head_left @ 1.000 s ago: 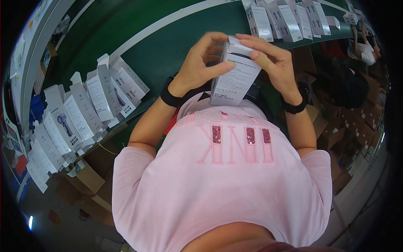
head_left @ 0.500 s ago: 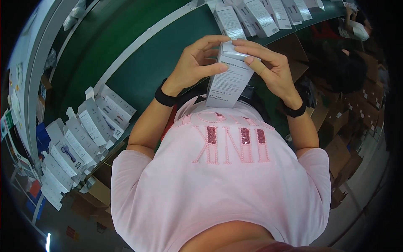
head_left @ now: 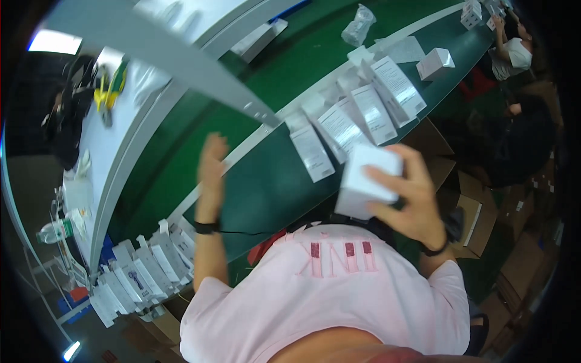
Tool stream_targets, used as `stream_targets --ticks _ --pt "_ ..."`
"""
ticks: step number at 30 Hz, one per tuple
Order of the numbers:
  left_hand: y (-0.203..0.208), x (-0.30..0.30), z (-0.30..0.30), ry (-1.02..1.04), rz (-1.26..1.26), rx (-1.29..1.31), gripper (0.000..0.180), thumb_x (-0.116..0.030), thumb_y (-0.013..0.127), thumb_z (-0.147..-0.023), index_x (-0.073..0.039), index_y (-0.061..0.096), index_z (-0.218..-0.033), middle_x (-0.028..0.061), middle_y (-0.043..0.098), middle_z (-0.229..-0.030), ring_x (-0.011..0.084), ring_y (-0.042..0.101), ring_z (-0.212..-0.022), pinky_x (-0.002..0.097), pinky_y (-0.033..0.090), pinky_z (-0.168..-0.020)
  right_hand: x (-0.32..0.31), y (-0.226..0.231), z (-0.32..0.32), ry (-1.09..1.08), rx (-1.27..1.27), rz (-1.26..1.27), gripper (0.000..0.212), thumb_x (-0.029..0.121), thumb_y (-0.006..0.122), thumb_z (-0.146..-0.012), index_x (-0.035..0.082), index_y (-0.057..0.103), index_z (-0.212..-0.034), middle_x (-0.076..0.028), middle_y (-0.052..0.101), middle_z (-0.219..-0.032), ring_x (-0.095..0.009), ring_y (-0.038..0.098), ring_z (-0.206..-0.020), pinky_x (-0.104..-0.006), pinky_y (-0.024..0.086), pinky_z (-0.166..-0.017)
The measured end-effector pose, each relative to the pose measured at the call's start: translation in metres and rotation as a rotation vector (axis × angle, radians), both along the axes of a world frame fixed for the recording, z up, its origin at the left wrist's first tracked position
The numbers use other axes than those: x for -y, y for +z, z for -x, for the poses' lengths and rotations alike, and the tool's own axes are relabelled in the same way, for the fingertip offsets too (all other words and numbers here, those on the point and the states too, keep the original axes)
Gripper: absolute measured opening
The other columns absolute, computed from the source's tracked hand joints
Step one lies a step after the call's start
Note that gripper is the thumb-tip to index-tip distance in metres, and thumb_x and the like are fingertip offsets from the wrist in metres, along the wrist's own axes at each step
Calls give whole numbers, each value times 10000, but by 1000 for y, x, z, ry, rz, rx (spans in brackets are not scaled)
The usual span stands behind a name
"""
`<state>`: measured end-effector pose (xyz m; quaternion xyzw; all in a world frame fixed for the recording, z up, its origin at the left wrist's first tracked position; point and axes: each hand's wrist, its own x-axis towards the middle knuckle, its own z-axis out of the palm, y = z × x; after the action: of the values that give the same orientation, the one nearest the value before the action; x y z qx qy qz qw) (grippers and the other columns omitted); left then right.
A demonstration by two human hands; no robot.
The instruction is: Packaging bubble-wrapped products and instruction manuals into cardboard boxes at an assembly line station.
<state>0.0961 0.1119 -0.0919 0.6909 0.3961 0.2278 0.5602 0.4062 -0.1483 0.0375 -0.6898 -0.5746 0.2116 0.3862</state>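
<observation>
Left hand [head_left: 211, 166] parted from the white box [head_left: 356, 187] since the earlier frame, the box now tilted with a plain face showing. Head view: left hand, blurred, empty, fingers extended, near the pale strip [head_left: 249, 144] along the green surface [head_left: 257, 196]; right hand [head_left: 411, 196] gripping the white box between thumb and fingers, in front of the pink shirt [head_left: 330, 290]. Beyond the box, on the surface: leaning row of white cartons [head_left: 370, 112], flaps up; one separate small carton [head_left: 434, 65]; clear plastic bag [head_left: 359, 25] farther off. At left, second row of cartons [head_left: 145, 275]. At right, open brown box [head_left: 478, 221], below the surface; co-worker [head_left: 514, 57], far end.
</observation>
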Motion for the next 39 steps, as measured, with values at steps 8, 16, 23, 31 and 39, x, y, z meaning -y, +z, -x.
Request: stream_targets --ticks 8,16,23,31,39 --pt "-81 -287 -66 259 -259 -562 885 -567 748 -737 87 474 -1268 207 549 -1237 144 512 -1131 343 402 -970 2 -33 -216 -721 506 -117 472 110 670 -833 148 581 -1296 -168 392 -1442 -314 453 -1269 -391 382 -1035" --pt "-156 -322 -194 -199 -932 -785 1090 -504 791 -684 -213 159 -1522 317 251 -1480 454 251 -1379 551 259 -1083 -61 -220 -295 -602 351 -276 389 128 748 -796 119 661 -1175 -124 449 -1367 -275 500 -1198 -368 408 -995" --pt "-172 -329 -204 -72 -764 -777 886 -417 784 -719 4 398 -1397 288 530 -1210 412 531 -1123 434 443 -929 -72 -236 -299 -671 348 -221 305 168 689 -865 105 664 -1163 -117 514 -1306 -256 519 -1174 -324 417 -967" --pt "-173 -319 -160 133 -602 -607 768 -404 809 -701 69 489 -1214 229 576 -1156 348 565 -1074 402 444 -930 -103 -220 -311 -627 209 -142 298 172 689 -862 86 669 -1147 -122 564 -1253 -240 526 -1172 -312 408 -973" --pt "-137 -164 23 591 -240 -409 715 -332 821 -709 35 455 -1201 132 567 -1128 218 560 -996 336 459 -866 -77 -64 -197 -803 437 -78 300 177 587 -944 29 614 -1203 -114 621 -1213 -213 590 -1098 -306 441 -947"
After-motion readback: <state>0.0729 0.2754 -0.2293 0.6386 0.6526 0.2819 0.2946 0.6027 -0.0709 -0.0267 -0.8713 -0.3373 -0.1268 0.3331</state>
